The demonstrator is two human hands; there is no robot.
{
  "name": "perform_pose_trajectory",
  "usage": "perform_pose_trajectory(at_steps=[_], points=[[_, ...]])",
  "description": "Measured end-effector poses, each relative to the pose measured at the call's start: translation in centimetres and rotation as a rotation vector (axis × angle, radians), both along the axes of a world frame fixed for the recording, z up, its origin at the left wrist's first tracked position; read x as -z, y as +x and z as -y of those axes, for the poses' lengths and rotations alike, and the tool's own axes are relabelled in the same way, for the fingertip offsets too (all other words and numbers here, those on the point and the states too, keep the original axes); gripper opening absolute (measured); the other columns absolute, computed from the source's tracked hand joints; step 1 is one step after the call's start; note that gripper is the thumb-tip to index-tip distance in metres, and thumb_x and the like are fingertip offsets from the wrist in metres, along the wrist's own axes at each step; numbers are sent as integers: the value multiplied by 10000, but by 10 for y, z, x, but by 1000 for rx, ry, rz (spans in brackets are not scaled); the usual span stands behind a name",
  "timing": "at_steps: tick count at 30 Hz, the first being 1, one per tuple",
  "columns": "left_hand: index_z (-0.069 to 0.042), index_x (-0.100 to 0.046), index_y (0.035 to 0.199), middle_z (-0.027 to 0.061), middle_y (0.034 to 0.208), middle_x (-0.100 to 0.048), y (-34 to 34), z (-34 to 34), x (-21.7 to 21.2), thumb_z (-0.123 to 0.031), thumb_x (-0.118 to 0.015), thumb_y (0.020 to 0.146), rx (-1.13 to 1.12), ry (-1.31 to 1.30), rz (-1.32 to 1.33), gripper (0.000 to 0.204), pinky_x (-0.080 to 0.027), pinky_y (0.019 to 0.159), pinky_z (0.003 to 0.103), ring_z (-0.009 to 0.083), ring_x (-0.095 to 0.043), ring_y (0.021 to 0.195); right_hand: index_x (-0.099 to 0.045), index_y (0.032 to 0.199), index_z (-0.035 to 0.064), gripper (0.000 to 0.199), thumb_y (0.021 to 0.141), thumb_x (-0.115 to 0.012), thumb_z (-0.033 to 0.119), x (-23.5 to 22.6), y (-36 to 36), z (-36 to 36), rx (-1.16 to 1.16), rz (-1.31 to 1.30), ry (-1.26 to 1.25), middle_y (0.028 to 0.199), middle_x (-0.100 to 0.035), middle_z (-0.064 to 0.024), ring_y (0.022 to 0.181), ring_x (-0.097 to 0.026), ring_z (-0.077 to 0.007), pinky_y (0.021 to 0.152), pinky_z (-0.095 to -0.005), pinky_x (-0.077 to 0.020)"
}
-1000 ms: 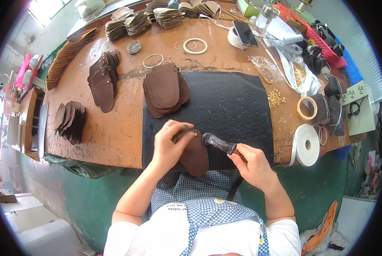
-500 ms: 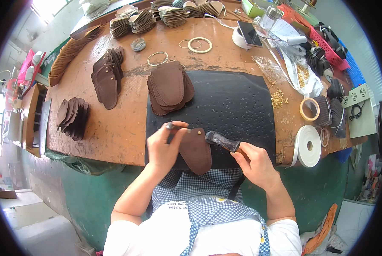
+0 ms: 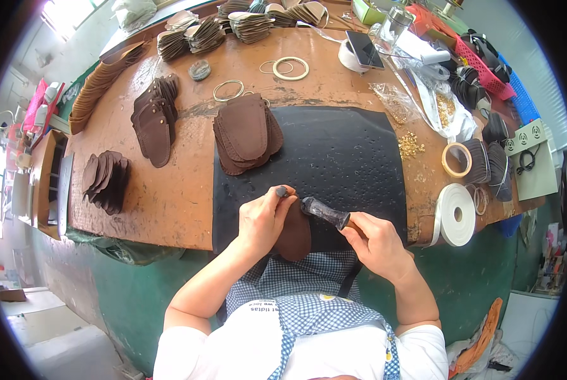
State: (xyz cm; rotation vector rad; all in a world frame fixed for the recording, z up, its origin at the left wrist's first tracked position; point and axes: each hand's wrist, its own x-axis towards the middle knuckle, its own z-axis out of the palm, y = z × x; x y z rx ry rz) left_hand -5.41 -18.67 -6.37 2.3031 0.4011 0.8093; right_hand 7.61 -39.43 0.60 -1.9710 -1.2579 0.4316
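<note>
My left hand pinches a small dark punch upright on a brown leather piece that lies at the near edge of the black mat. My right hand grips a dark hammer by its handle, with the head beside the punch. A stack of brown leather pieces rests at the mat's far left corner.
More brown leather stacks lie left on the wooden table. A white tape roll and a tan tape roll sit at right. Metal rings, a phone, brass fittings and baskets are farther back.
My left hand has shifted on the leather piece and now stands the punch upright near its top edge. The hammer head has come closer to the punch.
</note>
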Motion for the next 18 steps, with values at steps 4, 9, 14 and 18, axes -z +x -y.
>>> perform_pose_trajectory(at_steps=[4, 9, 14, 18], points=[[-20, -668, 980, 112, 884, -740, 0, 5, 2, -58, -715, 898, -16, 102, 16, 102, -580, 637, 316, 268, -737, 748, -647, 1107, -48, 198, 942, -651, 61, -8, 6, -5, -4, 71, -7, 912, -678, -198, 735, -678, -338, 648, -355, -530], [-14, -672, 990, 127, 880, -740, 1, 4, 5, -107, -752, 869, -32, 160, 42, 172, -591, 628, 337, 263, -736, 755, -565, 1339, -43, 362, 980, -558, -2, -63, 8, -6, -61, 82, 288, 1073, -697, -190, 824, -728, -282, 708, -324, -563], [-3, -665, 977, 120, 817, -723, 1, 9, -2, -110, -749, 871, -21, 204, -11, 173, -582, 607, 337, 260, -728, 727, -581, 1319, -20, 361, 975, -623, 80, -60, 7, -21, -164, 287, -43, 972, -704, -174, 764, -723, -300, 649, -369, -578], [7, -656, 977, 114, 767, -703, 0, 8, 2, -113, -737, 880, -56, 203, 2, 174, -576, 594, 331, 248, -720, 701, -597, 1298, 4, 376, 927, -655, 39, -75, 12, -28, -160, 324, 116, 976, -704, -176, 747, -703, -322, 636, -389, -576]])
